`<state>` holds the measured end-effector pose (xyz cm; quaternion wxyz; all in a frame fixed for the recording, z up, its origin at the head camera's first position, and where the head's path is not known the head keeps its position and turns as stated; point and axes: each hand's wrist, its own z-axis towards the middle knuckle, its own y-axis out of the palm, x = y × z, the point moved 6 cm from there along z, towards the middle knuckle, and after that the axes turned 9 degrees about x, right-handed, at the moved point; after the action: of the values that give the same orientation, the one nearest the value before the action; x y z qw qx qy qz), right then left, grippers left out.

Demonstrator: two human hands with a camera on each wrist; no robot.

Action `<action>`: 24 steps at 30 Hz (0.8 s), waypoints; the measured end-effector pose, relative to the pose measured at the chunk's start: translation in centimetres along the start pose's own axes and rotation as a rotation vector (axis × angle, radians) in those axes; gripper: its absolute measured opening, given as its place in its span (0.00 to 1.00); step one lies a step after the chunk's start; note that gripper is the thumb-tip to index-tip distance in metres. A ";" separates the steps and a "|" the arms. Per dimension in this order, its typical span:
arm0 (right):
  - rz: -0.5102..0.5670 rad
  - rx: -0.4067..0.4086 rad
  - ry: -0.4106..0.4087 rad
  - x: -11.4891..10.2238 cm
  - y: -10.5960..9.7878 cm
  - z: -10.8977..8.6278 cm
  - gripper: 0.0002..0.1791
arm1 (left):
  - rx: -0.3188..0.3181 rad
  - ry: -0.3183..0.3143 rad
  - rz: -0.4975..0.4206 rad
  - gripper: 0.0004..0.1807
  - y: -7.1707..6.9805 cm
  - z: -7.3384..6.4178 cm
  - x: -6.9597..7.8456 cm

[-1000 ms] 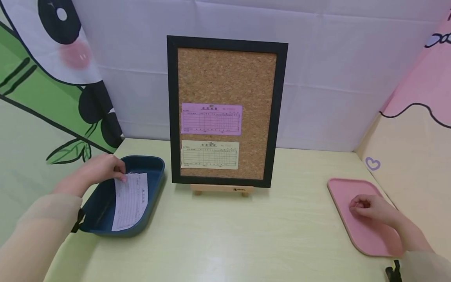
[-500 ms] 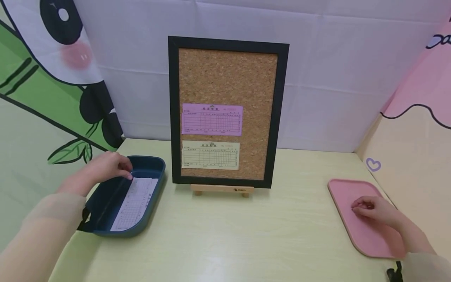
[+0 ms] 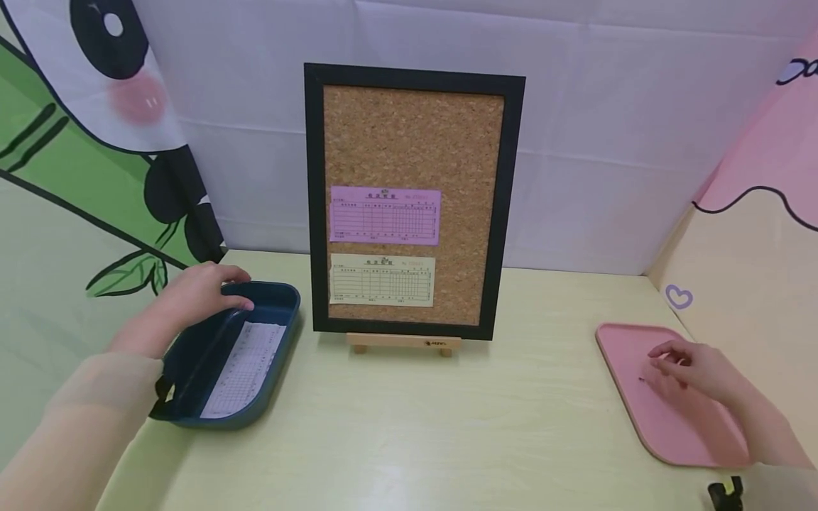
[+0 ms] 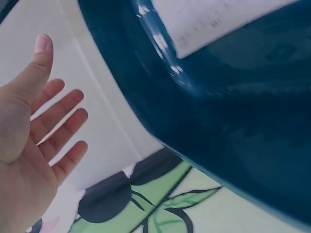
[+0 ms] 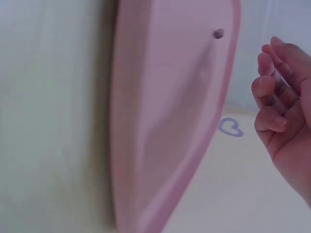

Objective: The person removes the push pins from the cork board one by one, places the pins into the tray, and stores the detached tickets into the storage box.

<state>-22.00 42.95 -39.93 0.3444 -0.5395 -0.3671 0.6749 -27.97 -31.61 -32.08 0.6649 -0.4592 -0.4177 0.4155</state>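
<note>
At left we see a dark blue tray [image 3: 207, 355] and a white slip [image 3: 244, 369] with a printed grid; at right, a pink tray [image 3: 623, 351]. In the centre we find speckled brown cork [image 3: 409, 135] in a black frame [image 3: 316, 213], a gridded purple form [image 3: 385, 216] and a gridded cream form [image 3: 382, 280]. Upper left, a cartoon print [image 3: 108, 39] mixes green, black and white.

Pale table [image 3: 409, 411] with faint wood-like grain and a soft sheen. At its left edge, a smooth, glossy blue plastic-looking tray [image 3: 207, 355] with a matt paper slip [image 3: 246, 369]. Near its right edge, a smooth pink tray [image 3: 629, 348] and a dark, shiny stud [image 5: 218, 33]. Toward its back edge, rough cork [image 3: 415, 135], matt paper forms [image 3: 385, 216], smooth black frame [image 3: 317, 213], bare wooden stand [image 3: 390, 342]. Creased cloth backdrop [image 3: 607, 99].
</note>
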 end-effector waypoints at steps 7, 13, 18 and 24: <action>-0.015 0.069 0.019 -2.4 -2.1 0.2 0.15 | 0.087 -0.059 0.016 0.36 -1.7 0.1 2.4; -0.037 0.140 -0.012 -4.3 -3.2 0.3 0.15 | 0.204 -0.050 0.069 0.38 -3.0 0.1 4.3; -0.024 0.208 -0.009 -5.8 -3.7 0.0 0.16 | 0.278 -0.071 0.039 0.40 -3.6 -0.1 5.9; 0.056 0.311 -0.026 -7.6 -4.1 -0.4 0.15 | 0.350 -0.097 -0.053 0.41 -4.3 -0.3 7.8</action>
<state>-19.93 38.46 -32.81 0.4003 -0.4807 -0.2474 0.7399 -24.58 -25.44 -26.67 0.7244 -0.3048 -0.3827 0.4857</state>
